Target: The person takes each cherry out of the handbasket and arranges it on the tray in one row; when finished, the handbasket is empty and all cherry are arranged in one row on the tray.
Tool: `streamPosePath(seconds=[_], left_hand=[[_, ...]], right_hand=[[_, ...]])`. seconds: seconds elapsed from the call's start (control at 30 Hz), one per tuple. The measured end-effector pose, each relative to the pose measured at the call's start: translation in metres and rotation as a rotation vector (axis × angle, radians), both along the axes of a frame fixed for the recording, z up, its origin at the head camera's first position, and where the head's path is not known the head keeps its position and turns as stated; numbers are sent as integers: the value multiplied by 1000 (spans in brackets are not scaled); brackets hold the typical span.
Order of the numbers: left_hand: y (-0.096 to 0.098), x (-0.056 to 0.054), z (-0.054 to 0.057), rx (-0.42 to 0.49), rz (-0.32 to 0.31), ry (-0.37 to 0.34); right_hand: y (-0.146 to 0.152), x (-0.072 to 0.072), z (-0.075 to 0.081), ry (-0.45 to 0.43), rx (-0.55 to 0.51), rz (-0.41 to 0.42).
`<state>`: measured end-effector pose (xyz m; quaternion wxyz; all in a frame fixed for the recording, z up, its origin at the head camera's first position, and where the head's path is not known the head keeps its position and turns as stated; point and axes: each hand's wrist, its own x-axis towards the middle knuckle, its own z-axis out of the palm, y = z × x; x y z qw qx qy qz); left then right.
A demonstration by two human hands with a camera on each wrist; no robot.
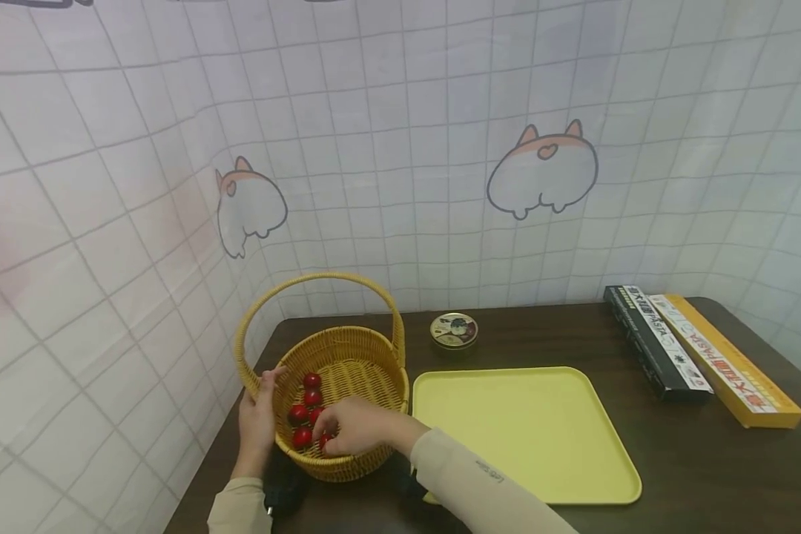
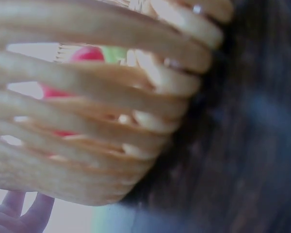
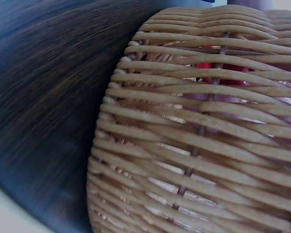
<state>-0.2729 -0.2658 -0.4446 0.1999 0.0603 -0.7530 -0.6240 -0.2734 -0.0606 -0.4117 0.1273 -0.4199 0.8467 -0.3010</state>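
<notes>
Nearest me, on the head view, the right hand (image 1: 359, 426) reaches over the front rim into the wicker basket (image 1: 334, 469), fingers bent and, as I read it, pinching one round red piece (image 1: 325, 442) between thumb and forefinger. The weave hides most of that contact from the right wrist camera, so I can't tell how firm the pinch is. The left hand (image 1: 256, 423) grips the basket's left side by the foot of the handle, thumb over the rim and fingers outside. I'd call the step in hand taking hold of a single piece while the basket is steadied; as I judge it, the next move calls for a secure pinch, then a straight lift clear of the rim without nudging the other red pieces (image 1: 297, 414), which lie bunched in the left half of the basket. Just right of it sits the yellow tray (image 1: 521, 437); beyond, a round tin (image 1: 454, 330), with a black box (image 1: 657, 345) and a yellow box (image 1: 727, 356) far right.
</notes>
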Motion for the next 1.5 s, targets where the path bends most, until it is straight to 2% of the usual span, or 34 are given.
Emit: streamPosePath(seconds=[0.23, 0.53, 0.67, 0.77, 0.9, 1.03, 1.13, 1.23, 1.33, 1.5], left_hand=[[1, 0, -2, 4, -12, -9], [0, 0, 1, -15, -4, 35], [1, -1, 3, -34, -8, 39], [2, -1, 3, -45, -6, 33], [1, 0, 2, -41, 7, 25], [0, 1, 1, -41, 1, 18], [-1, 2, 1, -45, -6, 10], [-1, 2, 1, -42, -5, 7], [-1, 2, 1, -42, -3, 7], [-1, 1, 0, -39, 0, 9]], right_hand=[[17, 11, 4, 103, -225, -116], [65, 24, 10, 122, -468, -163], [91, 26, 7, 151, -581, -222], [109, 25, 4, 137, -622, -277], [132, 16, -3, 145, -582, -338], [150, 5, -12, 152, -434, -438], [158, 0, -20, 101, -320, -475], [161, -3, -27, 45, -254, -451], [162, -4, -32, 15, -223, -384], [161, -5, -36, 40, -200, -283]])
